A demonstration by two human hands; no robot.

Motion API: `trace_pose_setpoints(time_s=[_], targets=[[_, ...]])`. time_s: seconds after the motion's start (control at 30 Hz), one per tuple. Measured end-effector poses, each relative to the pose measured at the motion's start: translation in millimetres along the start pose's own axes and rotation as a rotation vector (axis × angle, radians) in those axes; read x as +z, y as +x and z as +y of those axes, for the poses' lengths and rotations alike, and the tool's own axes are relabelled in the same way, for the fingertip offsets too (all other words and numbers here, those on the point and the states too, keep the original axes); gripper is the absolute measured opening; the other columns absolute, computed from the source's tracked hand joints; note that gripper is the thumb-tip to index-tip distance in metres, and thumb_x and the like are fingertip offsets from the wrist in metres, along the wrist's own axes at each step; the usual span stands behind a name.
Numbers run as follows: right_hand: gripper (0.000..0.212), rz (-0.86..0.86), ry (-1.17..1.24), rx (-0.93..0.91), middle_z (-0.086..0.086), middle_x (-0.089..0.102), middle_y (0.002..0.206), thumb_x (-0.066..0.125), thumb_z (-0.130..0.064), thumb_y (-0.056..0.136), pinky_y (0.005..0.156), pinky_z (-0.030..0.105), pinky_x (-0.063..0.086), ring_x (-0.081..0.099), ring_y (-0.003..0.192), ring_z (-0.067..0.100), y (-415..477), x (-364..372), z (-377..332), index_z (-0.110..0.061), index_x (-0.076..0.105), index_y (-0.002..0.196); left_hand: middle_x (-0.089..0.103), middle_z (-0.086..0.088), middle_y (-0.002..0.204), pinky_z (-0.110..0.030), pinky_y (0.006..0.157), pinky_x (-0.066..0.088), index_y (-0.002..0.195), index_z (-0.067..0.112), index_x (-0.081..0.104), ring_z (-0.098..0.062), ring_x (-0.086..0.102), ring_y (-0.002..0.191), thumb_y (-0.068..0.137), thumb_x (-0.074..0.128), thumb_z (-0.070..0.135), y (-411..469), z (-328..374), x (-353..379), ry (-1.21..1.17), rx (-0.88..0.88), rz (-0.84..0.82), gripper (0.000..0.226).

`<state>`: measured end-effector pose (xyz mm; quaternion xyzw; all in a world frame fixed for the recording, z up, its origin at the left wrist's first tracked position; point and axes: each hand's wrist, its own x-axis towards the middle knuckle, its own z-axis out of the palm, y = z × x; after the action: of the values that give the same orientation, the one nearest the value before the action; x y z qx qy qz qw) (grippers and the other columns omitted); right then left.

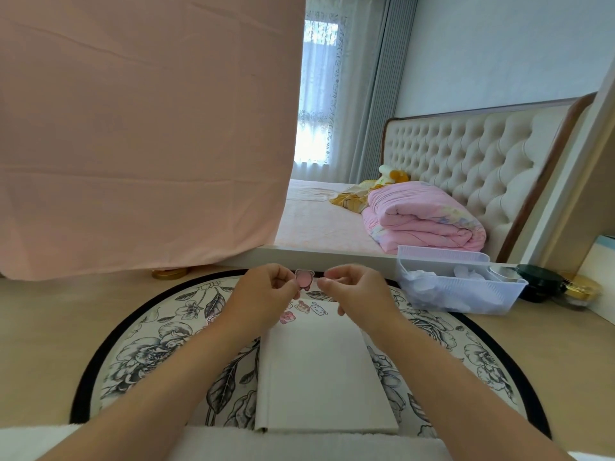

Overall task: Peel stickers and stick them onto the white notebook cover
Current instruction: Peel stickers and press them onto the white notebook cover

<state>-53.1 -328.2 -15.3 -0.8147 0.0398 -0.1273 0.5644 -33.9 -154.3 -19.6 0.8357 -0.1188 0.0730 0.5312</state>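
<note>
Your left hand pinching a pink bear sticker above the white notebook at its far edge, your right hand curled just beside it, hold unclear, small stickers along that far edge, plain white cover nearer you, clear plastic bin at right.

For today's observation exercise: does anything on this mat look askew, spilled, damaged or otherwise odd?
Nothing stands out. The white notebook lies flat and closed on the floral mat, and the left hand pinches a pink bear sticker that looks undamaged.
</note>
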Motion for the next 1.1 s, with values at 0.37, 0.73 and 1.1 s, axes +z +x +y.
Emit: trace_pose_setpoints(time_s=[0.37, 0.73, 1.1], targets=[[0.006, -0.074, 0.033, -0.133, 0.005, 0.073, 0.075, 0.075, -0.017, 0.089, 0.051, 0.02, 0.046, 0.055, 0.049, 0.011, 6, -9, -3, -0.014, 0.077, 0.084, 0.075, 0.008, 0.076, -0.038, 0.072, 0.056, 0.086, 0.021, 0.069, -0.01, 0.061, 0.064, 0.092, 0.069, 0.019, -3, 3, 0, -0.015, 0.088, -0.074, 0.006], [0.014, -0.125, 0.122, 0.196, 0.002, 0.067, 0.08, 0.069, -0.023, 0.095, 0.043, 0.021, 0.029, 0.05, 0.049, 0.009, 3, -10, -7, -0.011, 0.074, 0.097, 0.078, 0.005, 0.082, -0.025, 0.065, 0.054, 0.104, 0.024, 0.069, -0.009, 0.064, 0.063, 0.094, 0.066, 0.017, -1, 7, -9, -0.241, -0.078, -0.118, 0.012], [0.024, -0.157, -0.064, 0.406, 0.001, 0.06, 0.067, 0.077, -0.02, 0.085, 0.037, 0.013, 0.023, 0.033, 0.041, 0.013, -1, 2, 3, -0.012, 0.061, 0.07, 0.054, 0.017, 0.128, -0.028, 0.107, 0.033, 0.13, 0.033, 0.06, -0.004, 0.04, 0.123, 0.097, 0.057, 0.038, -2, -41, -16, 0.549, 0.281, -0.173, 0.033]])
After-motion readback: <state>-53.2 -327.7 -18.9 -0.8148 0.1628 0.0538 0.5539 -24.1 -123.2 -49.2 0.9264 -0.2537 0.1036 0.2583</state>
